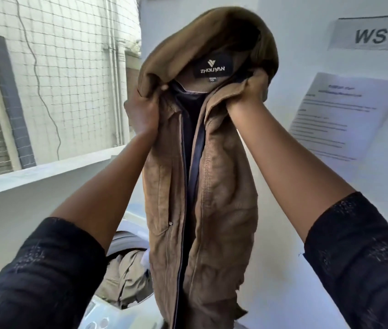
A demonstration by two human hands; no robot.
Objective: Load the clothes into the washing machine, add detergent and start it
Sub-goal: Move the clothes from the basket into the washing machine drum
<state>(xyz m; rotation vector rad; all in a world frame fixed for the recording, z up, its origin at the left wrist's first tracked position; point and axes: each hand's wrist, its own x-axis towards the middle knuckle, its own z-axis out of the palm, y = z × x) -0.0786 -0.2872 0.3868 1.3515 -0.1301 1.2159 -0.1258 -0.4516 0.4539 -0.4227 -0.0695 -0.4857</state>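
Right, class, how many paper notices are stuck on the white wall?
2: a WS 15 sign at the upper right, cut off by the frame edge, and a printed sheet below it. The held-up brown jacket may hide others.

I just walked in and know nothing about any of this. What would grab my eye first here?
A brown hooded jacket fills the centre, held up high, with the left hand and right hand gripping either side of its collar and a black ZHOUYAN label showing inside the neck. Below it at lower left, the washing machine stands open with beige clothes inside. A WS 15 sign hangs on the white wall at upper right.
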